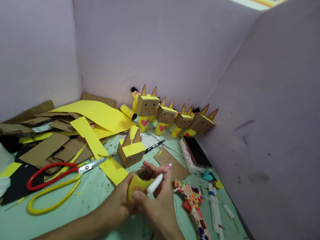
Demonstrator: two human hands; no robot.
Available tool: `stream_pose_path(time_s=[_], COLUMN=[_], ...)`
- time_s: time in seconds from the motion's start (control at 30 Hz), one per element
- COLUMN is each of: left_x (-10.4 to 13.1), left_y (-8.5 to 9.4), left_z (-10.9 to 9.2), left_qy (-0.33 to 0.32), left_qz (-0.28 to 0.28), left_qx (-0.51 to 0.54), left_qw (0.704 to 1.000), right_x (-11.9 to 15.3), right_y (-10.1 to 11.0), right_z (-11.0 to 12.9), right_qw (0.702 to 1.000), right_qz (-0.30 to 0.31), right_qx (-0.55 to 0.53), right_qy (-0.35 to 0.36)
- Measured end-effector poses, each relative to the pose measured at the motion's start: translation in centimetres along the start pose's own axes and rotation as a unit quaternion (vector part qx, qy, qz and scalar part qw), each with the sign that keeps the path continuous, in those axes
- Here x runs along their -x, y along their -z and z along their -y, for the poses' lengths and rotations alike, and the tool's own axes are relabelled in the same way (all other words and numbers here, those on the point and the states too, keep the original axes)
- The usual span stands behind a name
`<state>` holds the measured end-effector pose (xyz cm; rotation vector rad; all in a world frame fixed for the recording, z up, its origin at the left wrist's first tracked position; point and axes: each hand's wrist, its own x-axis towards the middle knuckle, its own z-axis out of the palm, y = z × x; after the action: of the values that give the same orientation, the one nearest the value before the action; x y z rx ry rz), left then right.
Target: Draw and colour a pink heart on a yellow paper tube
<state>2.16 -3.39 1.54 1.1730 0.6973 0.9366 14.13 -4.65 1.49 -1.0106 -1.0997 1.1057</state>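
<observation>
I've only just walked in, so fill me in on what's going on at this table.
A person's left hand holds a short yellow tube, its open end up, while the right hand grips a white pen close beside it. Just beyond the hands sits a loose cardboard box head with two pointed ears. Similar box-headed figures are lined up near the back wall. Scissors lie to the left, and a patterned glue gun lies to the right.

Single head-worn camera. It looked forward and down from above and on the near side of the yellow-wrapped brown cardboard tube (pixel 137 183), close enough to show its open top. Wide coverage took in pale green tabletop (pixel 88 200) around the tube, smooth pale-lilac walls (pixel 163 43) behind it and to both sides.
</observation>
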Motion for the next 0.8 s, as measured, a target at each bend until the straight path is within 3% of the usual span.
stream_pose_path(time_s=[0.13, 0.23, 0.3, 0.37, 0.5, 0.63, 0.7, 0.8], left_x=[0.3, 0.4, 0.5, 0.7, 0.9, 0.7, 0.5, 0.3], left_y=[0.3, 0.9, 1.1, 1.2, 1.6, 1.7, 1.7, 1.8], left_z=[0.2, 0.7, 1.0, 1.3, 2.0, 1.7, 1.2, 0.8], left_qy=[0.000, 0.015, 0.033, 0.054, 0.094, 0.122, 0.135, 0.143], left_qz=[0.031, 0.043, 0.030, 0.014, -0.009, 0.016, 0.021, 0.026], left_qx=[-0.014, 0.032, 0.035, 0.023, 0.054, 0.151, 0.183, 0.200], left_qw=[0.999, 0.998, 0.998, 0.998, 0.994, 0.981, 0.974, 0.969], right_x=[0.3, 0.0, 0.1, 0.6, 3.3, 5.9, 6.5, 6.5], right_y=[-0.8, -0.8, -0.1, 1.3, 5.8, 9.7, 10.7, 10.9], right_z=[0.0, 0.4, 0.8, 1.3, 2.1, 1.6, 0.8, -0.4], right_qw=[0.999, 0.999, 0.999, 0.994, 0.941, 0.865, 0.840, 0.826], right_qz=[-0.032, -0.004, -0.006, -0.054, -0.171, -0.254, -0.264, -0.243], right_qx=[0.013, -0.016, 0.004, 0.085, 0.290, 0.427, 0.464, 0.495], right_qy=[0.028, 0.039, 0.043, 0.043, 0.034, -0.066, -0.097, -0.113])
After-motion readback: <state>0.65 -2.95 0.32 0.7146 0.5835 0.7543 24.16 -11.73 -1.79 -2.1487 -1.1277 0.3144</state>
